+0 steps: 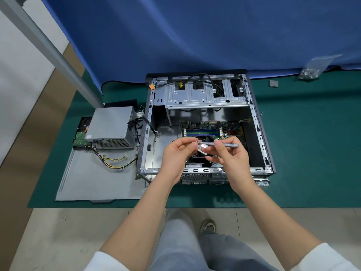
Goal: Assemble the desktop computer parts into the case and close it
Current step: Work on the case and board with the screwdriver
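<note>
The open case (205, 126) lies on its side on a green mat (312, 153), the motherboard (211, 129) inside it. Above the case, the right hand (230, 159) grips a slim grey screwdriver (226, 144), its tip pointing left. The left hand (175, 155) pinches a small screw (196, 142) at that tip. The power supply (112, 130) sits on the loose side panel (93, 178), left of the case. A bag of screws (310, 72) lies far right

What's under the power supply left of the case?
The power supply rests on the grey side panel and overlaps a hard drive, whose green board shows. The rest beneath is covered.
</note>
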The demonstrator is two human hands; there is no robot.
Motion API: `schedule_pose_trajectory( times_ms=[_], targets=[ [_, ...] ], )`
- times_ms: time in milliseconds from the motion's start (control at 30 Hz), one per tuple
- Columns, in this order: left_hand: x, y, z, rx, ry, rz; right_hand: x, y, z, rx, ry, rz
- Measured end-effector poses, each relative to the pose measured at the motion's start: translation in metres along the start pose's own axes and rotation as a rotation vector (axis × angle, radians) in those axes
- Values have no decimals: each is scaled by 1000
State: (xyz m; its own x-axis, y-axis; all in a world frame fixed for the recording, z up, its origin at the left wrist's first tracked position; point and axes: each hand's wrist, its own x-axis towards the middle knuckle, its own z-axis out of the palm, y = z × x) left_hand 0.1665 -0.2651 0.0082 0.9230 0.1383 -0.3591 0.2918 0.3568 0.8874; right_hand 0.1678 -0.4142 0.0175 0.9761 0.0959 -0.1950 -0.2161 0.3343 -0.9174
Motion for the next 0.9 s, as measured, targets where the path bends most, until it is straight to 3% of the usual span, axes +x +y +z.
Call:
schedule_pose_trajectory(
  times_ms=[433, 700, 833, 900],
  targets=[
    [0, -4, -1, 130, 5, 15, 5, -1, -2, -40, -20, 59],
    [2, -1, -4, 14, -75, -36, 6, -1, -2, 21, -27, 78],
    [17, 7, -9, -52, 37, -87, 22, -4, -3, 6, 36, 62],
    [37, 16, -14, 86, 129, -115, 39, -5, -4, -33, 78, 48]
  ],
)
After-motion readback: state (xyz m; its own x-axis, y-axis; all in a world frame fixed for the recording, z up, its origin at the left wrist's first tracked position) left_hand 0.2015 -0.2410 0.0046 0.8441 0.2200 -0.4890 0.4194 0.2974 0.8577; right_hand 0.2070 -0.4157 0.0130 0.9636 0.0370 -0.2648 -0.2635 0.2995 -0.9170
